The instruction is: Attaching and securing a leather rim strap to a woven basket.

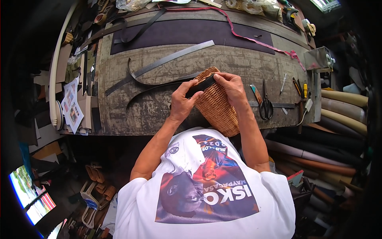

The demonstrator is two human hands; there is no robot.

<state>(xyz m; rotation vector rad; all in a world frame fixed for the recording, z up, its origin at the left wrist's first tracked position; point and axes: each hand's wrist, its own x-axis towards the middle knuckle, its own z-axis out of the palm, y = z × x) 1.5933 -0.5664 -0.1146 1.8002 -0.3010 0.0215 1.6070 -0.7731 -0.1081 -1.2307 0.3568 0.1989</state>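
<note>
A tan woven wicker basket [217, 107] lies tilted at the table's near edge, its lower end toward my body. Across its upper part runs a black leather strap [205, 84]. My left hand [184, 99] pinches the strap at the basket's left side, thumb and fingers closed. At the right side my right hand [232, 88] grips the strap's end against the weave. The strap's long loose tails [153, 85] trail left over the table and curl at their ends.
A metal ruler [175, 58] lies beyond the strap tails. Black-handled scissors [266, 107] and a cutter [256, 93] rest right of the basket. A dark purple sheet [179, 32] and a pink tape measure [234, 32] lie farther back. Rolled materials [344, 111] are stacked at right.
</note>
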